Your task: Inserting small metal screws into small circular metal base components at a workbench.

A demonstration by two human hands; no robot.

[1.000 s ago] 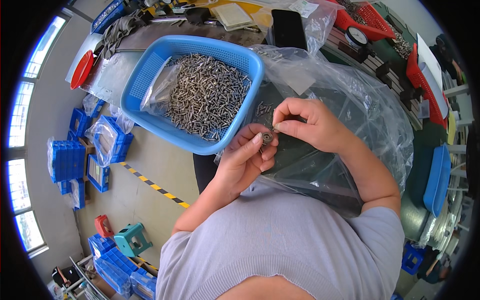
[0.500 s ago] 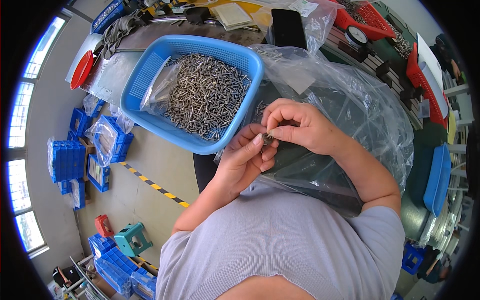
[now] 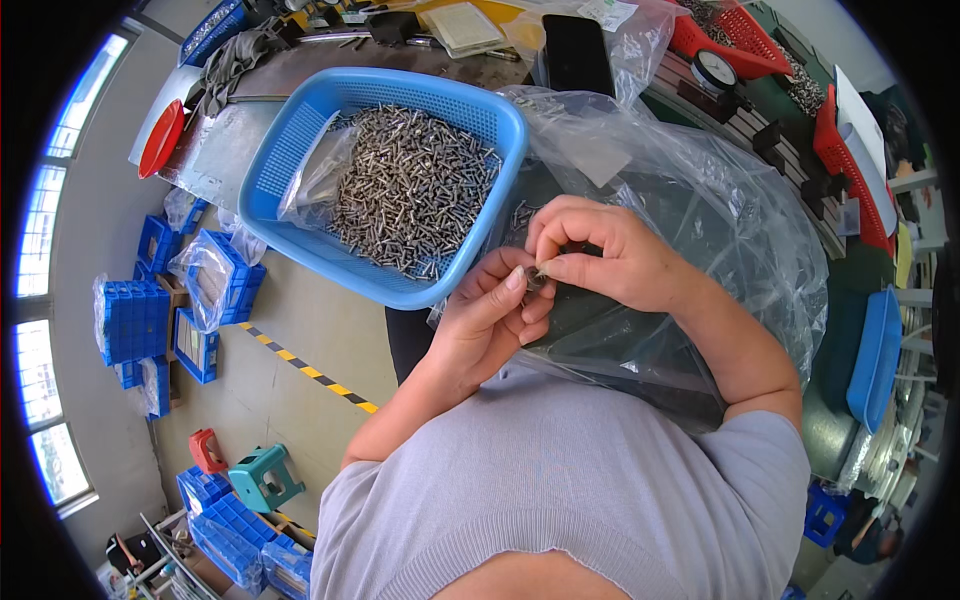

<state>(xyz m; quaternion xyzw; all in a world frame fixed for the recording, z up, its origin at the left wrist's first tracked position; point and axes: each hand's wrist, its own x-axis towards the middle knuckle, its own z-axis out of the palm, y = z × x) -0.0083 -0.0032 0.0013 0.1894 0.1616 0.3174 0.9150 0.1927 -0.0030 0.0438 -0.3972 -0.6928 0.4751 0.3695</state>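
Between my two hands is a small round metal part [image 3: 536, 279], mostly covered by fingers. My left hand [image 3: 495, 305] is closed on it with thumb and fingers. The thumb and forefinger of my right hand [image 3: 600, 252] pinch at the top of the same part; whether they hold a separate piece is too small to make out. Just to the left stands a blue perforated basket [image 3: 262, 190] filled with small metal pins [image 3: 415, 185], a clear plastic bag [image 3: 318, 180] lying inside it. More small metal pieces [image 3: 522, 215] lie behind my right fingers.
A clear plastic sheet [image 3: 690, 190] spreads over the dark green bench. A black phone [image 3: 577, 55], a dial gauge [image 3: 713, 70] and red baskets [image 3: 845, 160] stand along the back and right. Blue crates [image 3: 137, 320] and a green stool [image 3: 265, 478] are on the floor at left.
Almost nothing differs. My right fingers have shifted very slightly at the small part, while my left hand keeps its grip. The basket appears marginally shifted in the view.
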